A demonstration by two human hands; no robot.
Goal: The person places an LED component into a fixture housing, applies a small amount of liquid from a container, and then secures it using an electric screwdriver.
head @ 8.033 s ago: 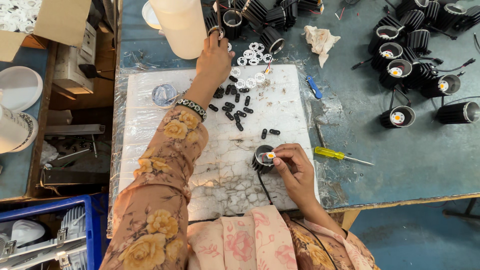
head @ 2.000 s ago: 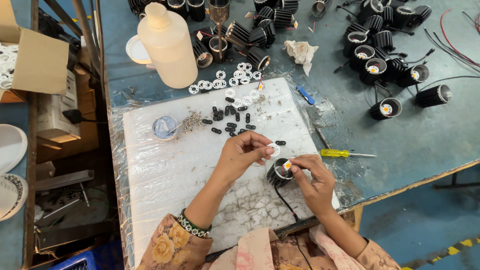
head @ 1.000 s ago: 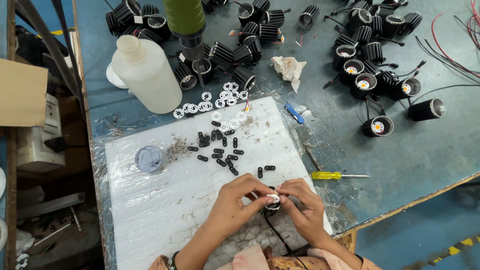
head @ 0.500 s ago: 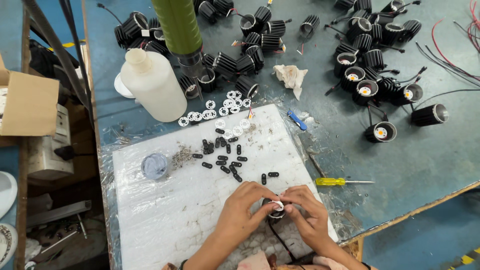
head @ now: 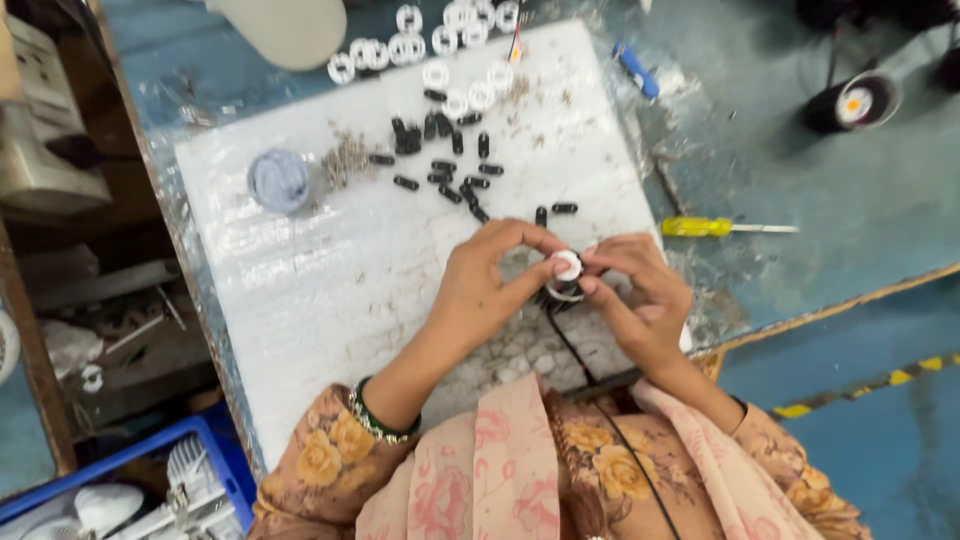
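Both hands meet over the lower right part of the white foam pad (head: 330,290) lying on the blue desk (head: 880,200). The left hand (head: 490,285) pinches a small white ring (head: 567,266) between thumb and fingertips, pressing it onto the top of a small black spotlight housing (head: 562,290). The right hand (head: 640,295) grips that housing from the right side, fingers curled around it. A black cable (head: 580,355) runs from the housing down toward the person's floral sleeves.

Above the hands, black cylindrical sleeves (head: 450,165) lie scattered on the pad, apart from the hands. Further up, white rings (head: 450,45) lie in a loose group near the pad's top edge. A round grey cup (head: 279,180) rests at upper left, with a heap of small screws (head: 347,157) just beside it. A yellow-handled screwdriver (head: 725,228) lies on the desk right of the pad. A finished black spotlight (head: 852,103) stands at upper right
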